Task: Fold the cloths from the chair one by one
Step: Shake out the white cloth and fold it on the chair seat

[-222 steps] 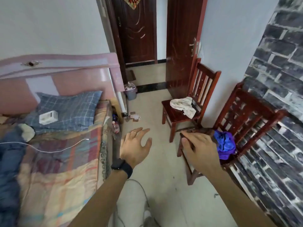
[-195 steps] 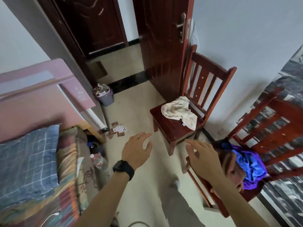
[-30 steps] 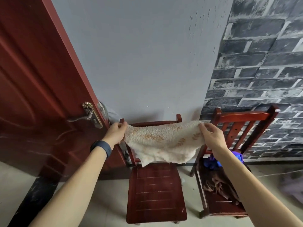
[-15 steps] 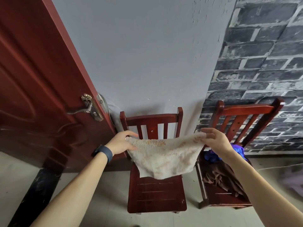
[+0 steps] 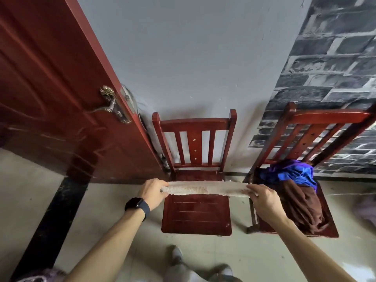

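A cream towel [image 5: 205, 189] is stretched taut and nearly flat between my two hands, seen almost edge-on as a narrow band. My left hand [image 5: 153, 192] grips its left end and my right hand [image 5: 264, 199] grips its right end. The towel hangs just above the seat of the left red wooden chair [image 5: 196, 216]. On the right red wooden chair [image 5: 325, 231] lie a crumpled blue cloth [image 5: 291, 173] and a brown cloth [image 5: 303, 204] in front of it.
An open dark red door [image 5: 61, 98] with a brass handle [image 5: 114, 105] stands close on the left. A grey wall is behind the left chair, brick-pattern wallpaper [image 5: 335, 58] behind the right one. My feet [image 5: 177, 257] stand on the pale tiled floor.
Earlier the towel lay on the left chair. In the last second both hands lowered it from chair-back height down over the seat, and it went from hanging loosely to taut and flat.
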Tool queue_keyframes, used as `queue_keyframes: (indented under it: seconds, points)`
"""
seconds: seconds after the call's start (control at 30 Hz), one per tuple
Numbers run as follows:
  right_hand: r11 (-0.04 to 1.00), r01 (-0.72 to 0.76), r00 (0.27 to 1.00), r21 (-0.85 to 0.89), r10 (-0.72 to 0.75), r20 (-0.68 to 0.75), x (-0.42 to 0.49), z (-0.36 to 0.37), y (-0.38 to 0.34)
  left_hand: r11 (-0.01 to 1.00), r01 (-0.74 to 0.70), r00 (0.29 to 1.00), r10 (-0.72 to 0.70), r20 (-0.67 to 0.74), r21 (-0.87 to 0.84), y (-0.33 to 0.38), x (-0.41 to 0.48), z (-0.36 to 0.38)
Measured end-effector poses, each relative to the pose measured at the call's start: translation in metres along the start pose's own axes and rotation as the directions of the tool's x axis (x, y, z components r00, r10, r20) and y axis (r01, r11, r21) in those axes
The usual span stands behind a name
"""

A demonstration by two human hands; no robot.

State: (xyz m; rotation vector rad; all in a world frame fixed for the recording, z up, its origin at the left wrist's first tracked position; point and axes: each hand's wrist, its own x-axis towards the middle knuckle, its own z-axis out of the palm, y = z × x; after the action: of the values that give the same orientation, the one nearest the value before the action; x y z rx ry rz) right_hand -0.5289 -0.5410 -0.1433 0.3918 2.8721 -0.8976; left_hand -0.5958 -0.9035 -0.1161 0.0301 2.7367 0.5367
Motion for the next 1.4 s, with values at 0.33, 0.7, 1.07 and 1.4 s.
queue_keyframes:
  seconds: [0.33, 0.7, 1.07, 1.4]
  points:
    - [0.981, 0.037, 0.975, -0.190, 0.006, 0.224, -0.054, 0.065, 0.051, 0.970, 0.014, 0.958, -0.082, 0.276, 0.242, -0.058, -0.053, 0.075]
    - [0.936, -0.064, 0.940, -0.346, 0.173, 0.295, 0.042, 0.118, 0.034, 0.955, 0.025, 0.970, -0.095, 0.223, 0.296, -0.095, 0.066, 0.104]
    - [0.890, -0.350, 0.909, -0.293, 0.398, 0.122, 0.188, 0.233, 0.061, 0.956, 0.056, 0.984, -0.102, 0.148, 0.286, -0.124, 0.243, 0.185]
    - [0.856, -0.512, 0.838, -0.073, 0.517, 0.174, 0.201, 0.294, 0.091, 0.910, 0.375, 0.925, -0.355, 0.138, -0.177, -0.139, 0.274, 0.250]
